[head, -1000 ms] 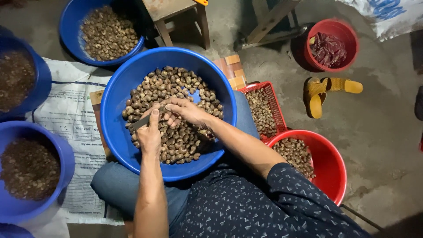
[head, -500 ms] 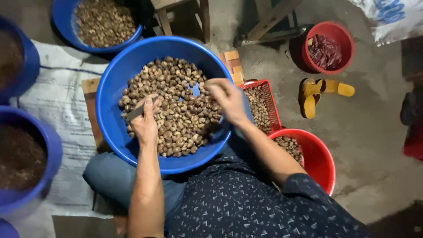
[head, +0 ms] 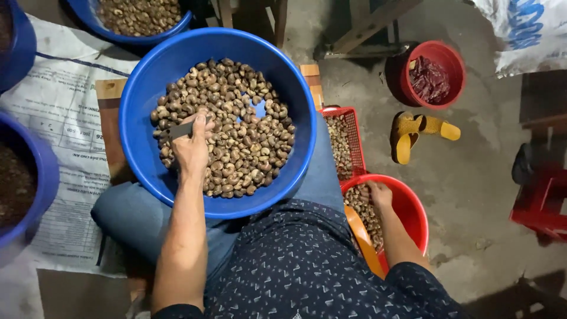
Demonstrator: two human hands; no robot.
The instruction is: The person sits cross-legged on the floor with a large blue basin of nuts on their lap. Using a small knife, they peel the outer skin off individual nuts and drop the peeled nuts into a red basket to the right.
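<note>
My right hand has left the big blue basin on my lap, where it was over the nuts half a second ago, and now reaches down into the red bucket at my right side, fingers lowered onto the nuts there; I cannot tell whether it has hold of any. That arm is stretched down beside my thigh. My left hand has stayed in the basin, resting on the heap of brown nuts, fingers curled closed around a small dark knife whose blade points left. The forearm runs straight up from my body.
</note>
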